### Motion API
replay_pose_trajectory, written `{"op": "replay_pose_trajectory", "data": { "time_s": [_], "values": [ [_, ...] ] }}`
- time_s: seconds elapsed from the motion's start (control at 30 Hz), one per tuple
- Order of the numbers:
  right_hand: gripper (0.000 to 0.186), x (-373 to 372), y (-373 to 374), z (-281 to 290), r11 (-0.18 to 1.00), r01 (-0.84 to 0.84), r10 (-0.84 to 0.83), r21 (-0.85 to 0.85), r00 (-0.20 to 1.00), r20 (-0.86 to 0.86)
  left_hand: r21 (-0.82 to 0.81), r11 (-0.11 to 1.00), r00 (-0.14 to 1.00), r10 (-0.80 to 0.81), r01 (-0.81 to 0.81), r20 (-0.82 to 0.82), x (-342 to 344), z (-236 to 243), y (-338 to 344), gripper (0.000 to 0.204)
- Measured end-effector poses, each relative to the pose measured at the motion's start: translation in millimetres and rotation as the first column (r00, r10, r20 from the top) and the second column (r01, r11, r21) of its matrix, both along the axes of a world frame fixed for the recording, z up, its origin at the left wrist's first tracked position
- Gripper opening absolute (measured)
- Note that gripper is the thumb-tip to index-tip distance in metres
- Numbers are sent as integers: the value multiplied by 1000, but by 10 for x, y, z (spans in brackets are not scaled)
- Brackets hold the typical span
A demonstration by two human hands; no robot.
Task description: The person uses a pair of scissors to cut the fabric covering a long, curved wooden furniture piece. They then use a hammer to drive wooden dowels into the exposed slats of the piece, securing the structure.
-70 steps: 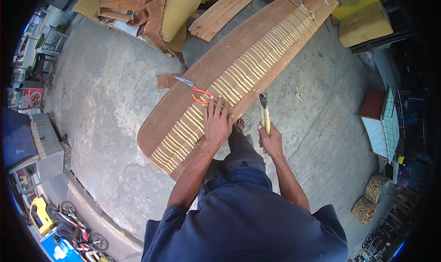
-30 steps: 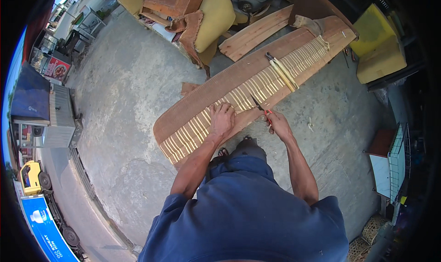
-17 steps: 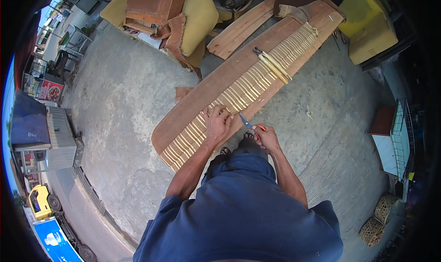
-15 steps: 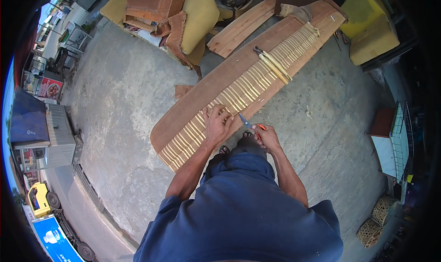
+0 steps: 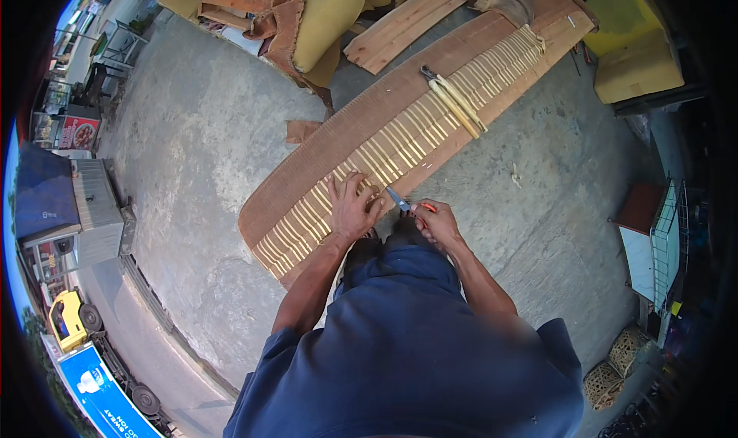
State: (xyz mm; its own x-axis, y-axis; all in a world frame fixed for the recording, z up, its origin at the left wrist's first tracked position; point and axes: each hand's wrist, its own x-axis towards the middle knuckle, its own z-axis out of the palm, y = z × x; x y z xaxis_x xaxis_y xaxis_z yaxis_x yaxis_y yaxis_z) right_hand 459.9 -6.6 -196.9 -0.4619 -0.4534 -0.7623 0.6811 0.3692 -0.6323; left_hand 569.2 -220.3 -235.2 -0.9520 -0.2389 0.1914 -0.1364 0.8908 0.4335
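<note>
On the concrete floor (image 5: 192, 154) lies a long brown panel (image 5: 323, 150), slanting from near our knees up toward the far right, with a band of pale cane strips (image 5: 400, 134) running along its middle. We take this panel as our landmark. Our left hand (image 5: 352, 207) lies flat on its near part, fingers spread wide and pressing down on the strips. Our right hand (image 5: 435, 221) hovers at the panel's near edge, just beside the left hand, closed around the orange handles of a pair of scissors (image 5: 401, 201); the blue-grey blades point toward the left hand and reach the strips at the panel's edge. Whether the blades are apart or together we cannot tell. Farther up the panel, well apart from both hands, a bundle of loose pale sticks (image 5: 460, 109) lies across the strips, and a dark metal tool (image 5: 427, 73) rests touching the bundle's upper end. Beside the panel's upper long edge sits a small brown scrap (image 5: 301, 131) on the floor. Beyond the panel's far end lie wooden planks (image 5: 403, 23), and near them a heap of yellow cushions (image 5: 327, 15) and brown upholstery pieces. To the right of the panel's far end lies another yellow cushion (image 5: 634, 61). A few pale offcuts (image 5: 515, 177) dot the floor just right of the panel's middle. We wear a dark blue shirt (image 5: 407, 361).
</note>
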Motion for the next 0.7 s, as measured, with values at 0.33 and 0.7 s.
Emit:
{"op": "replay_pose_trajectory", "data": {
  "time_s": [0.33, 0.7],
  "values": [
    [56, 168, 34, -549, 905, 284, -317, -315, 947, -58, -147, 969, 981, -194, 196, 28, -101, 32, 5, 44],
    [70, 582, 1473, -1199, 71, 984, -988, -166, 92, 125, -28, 994, 989, -107, 110, 104, -80, -5, 31, 33]
  ]
}}
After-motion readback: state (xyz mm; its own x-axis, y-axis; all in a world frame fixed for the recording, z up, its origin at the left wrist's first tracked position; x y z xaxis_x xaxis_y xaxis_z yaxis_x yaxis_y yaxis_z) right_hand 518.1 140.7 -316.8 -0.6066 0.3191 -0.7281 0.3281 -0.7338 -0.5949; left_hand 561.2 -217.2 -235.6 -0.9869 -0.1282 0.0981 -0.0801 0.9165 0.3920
